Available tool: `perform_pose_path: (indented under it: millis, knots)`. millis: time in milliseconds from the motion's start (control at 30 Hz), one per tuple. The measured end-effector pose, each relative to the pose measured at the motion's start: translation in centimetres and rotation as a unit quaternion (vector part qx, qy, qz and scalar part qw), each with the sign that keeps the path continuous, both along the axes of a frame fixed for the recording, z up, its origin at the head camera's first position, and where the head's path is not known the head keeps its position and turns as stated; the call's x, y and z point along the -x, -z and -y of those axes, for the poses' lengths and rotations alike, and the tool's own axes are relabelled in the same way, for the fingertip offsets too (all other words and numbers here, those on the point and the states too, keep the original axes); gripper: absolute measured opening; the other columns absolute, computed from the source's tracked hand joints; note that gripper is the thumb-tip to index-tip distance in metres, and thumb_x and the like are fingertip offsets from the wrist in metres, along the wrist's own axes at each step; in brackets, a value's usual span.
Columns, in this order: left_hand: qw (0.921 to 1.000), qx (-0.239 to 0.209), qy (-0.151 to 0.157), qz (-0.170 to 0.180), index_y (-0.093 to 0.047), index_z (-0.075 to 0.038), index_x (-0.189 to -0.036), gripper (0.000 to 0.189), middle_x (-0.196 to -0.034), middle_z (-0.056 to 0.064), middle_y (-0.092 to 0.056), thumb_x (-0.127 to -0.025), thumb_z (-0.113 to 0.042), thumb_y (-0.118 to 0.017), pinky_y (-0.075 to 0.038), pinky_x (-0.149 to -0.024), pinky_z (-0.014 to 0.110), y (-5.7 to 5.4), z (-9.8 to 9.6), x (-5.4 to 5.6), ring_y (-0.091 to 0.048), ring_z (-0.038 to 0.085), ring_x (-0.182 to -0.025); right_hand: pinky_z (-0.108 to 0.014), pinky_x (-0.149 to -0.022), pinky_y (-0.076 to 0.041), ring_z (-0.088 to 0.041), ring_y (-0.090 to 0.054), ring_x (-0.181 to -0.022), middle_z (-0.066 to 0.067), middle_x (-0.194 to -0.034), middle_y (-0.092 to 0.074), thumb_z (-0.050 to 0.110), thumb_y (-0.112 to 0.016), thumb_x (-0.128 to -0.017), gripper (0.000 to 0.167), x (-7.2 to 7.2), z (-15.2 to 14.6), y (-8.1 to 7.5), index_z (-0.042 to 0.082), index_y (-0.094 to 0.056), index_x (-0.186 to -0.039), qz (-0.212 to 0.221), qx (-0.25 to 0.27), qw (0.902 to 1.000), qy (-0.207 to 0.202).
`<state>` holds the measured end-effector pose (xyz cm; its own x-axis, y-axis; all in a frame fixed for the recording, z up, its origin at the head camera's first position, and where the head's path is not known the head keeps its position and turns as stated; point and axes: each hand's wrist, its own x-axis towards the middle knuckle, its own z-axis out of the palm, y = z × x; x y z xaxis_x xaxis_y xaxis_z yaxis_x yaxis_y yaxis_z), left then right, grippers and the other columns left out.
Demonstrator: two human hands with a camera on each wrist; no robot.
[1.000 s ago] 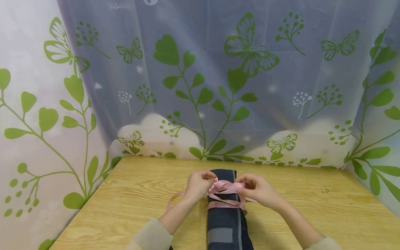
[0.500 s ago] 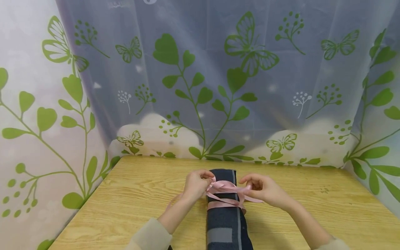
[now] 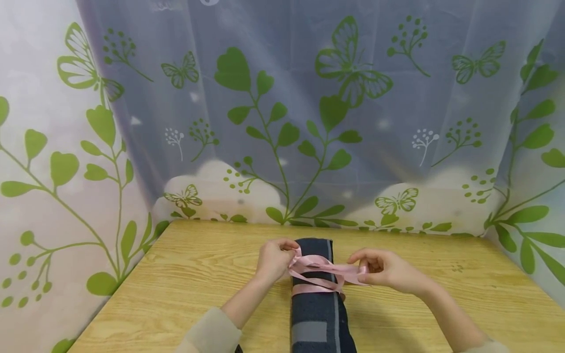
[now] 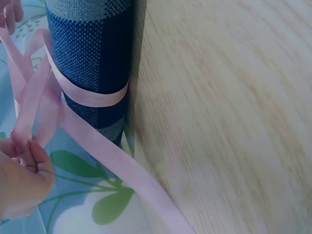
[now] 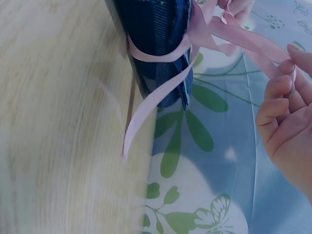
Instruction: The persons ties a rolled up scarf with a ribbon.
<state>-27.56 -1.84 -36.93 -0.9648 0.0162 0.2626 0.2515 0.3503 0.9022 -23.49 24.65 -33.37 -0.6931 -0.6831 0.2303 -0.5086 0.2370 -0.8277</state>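
Observation:
A dark blue woven cloth (image 3: 313,314) with grey patches lies rolled up, pointing away from me. Pink ribbon (image 3: 314,289) circles the roll, with crossed loops on top of it. At the roll's left side my left hand (image 3: 271,260) pinches one ribbon loop between thumb and fingers. To the right, my right hand (image 3: 390,272) pinches another loop, drawn out sideways. One ribbon tail (image 4: 122,161) hangs down past the roll in the left wrist view. Another loose tail (image 5: 151,102) shows in the right wrist view. The knot's exact crossing is hard to make out.
The roll rests on a wood-grain table (image 3: 198,274). Behind it hangs a grey-blue curtain (image 3: 379,147) printed with green leaves and butterflies. A pale printed sheet (image 3: 53,206) stands along the left side. A small dark object (image 3: 239,349) peeks out beside the left sleeve.
My right hand has moved to the right, away from the roll, pulling its ribbon loop longer. The left hand has shifted slightly left, still pinching the ribbon.

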Motion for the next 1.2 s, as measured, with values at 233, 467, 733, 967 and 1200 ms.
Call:
perform_pose_path:
  millis: [233, 467, 733, 967, 1200]
  knots:
    - [1.0, -0.006, -0.004, 0.006, -0.07, 0.0, -0.081, 0.013, -0.069, 0.003, -0.061, -0.077, 0.006, -0.059, -0.042, -0.049, 0.02, 0.2, 0.3, 0.2, -0.051, 0.009, -0.056, -0.023, -0.053, -0.041, -0.003, -0.046, -0.064, -0.001, -0.081, -0.054, -0.001, -0.059, -0.087, 0.037, -0.3, -1.1, -0.5, -0.015, -0.046, -0.119, 0.01, -0.013, 0.9999, 0.0]
    - [0.9999, 0.014, 0.001, -0.006, -0.07, -0.002, -0.08, 0.013, -0.069, 0.002, -0.061, -0.077, 0.005, -0.06, -0.042, -0.05, 0.022, 0.1, 0.2, 0.3, -0.051, 0.011, -0.059, -0.024, -0.053, -0.039, -0.004, -0.042, -0.062, -0.001, -0.08, -0.051, -0.003, -0.057, -0.087, 0.043, -0.4, -2.0, -0.7, -0.014, -0.04, -0.125, 0.075, -0.011, 0.9959, -0.05]
    - [0.9993, 0.026, 0.007, -0.025, -0.069, 0.0, -0.08, 0.012, -0.069, 0.004, -0.062, -0.077, 0.006, -0.059, -0.042, -0.045, 0.021, 0.1, 0.3, 0.2, -0.051, 0.009, -0.052, -0.026, -0.05, -0.034, -0.004, -0.035, -0.06, 0.004, -0.077, -0.045, -0.001, -0.056, -0.088, 0.038, -0.5, -2.8, -0.8, -0.01, -0.044, -0.124, 0.072, -0.026, 0.9955, -0.056]
    - [0.9996, 0.016, 0.016, -0.014, -0.069, 0.0, -0.082, 0.012, -0.07, 0.005, -0.062, -0.079, 0.006, -0.059, -0.046, -0.043, 0.024, 0.3, 0.2, 0.2, -0.052, 0.009, -0.05, -0.029, -0.048, -0.032, -0.016, -0.03, -0.055, 0.003, -0.08, -0.046, -0.006, -0.053, -0.088, 0.036, -0.6, -3.6, -0.8, -0.009, -0.045, -0.124, 0.088, -0.005, 0.9925, -0.085]
    - [0.9998, 0.004, 0.022, -0.002, -0.069, 0.0, -0.083, 0.012, -0.071, 0.005, -0.062, -0.08, 0.006, -0.059, -0.046, -0.044, 0.024, 0.2, 0.0, 0.0, -0.053, 0.011, -0.051, -0.031, -0.046, -0.03, -0.021, -0.029, -0.055, 0.002, -0.082, -0.045, -0.011, -0.049, -0.087, 0.038, -1.1, -4.0, -1.1, -0.013, -0.042, -0.124, 0.108, 0.012, 0.9882, -0.108]
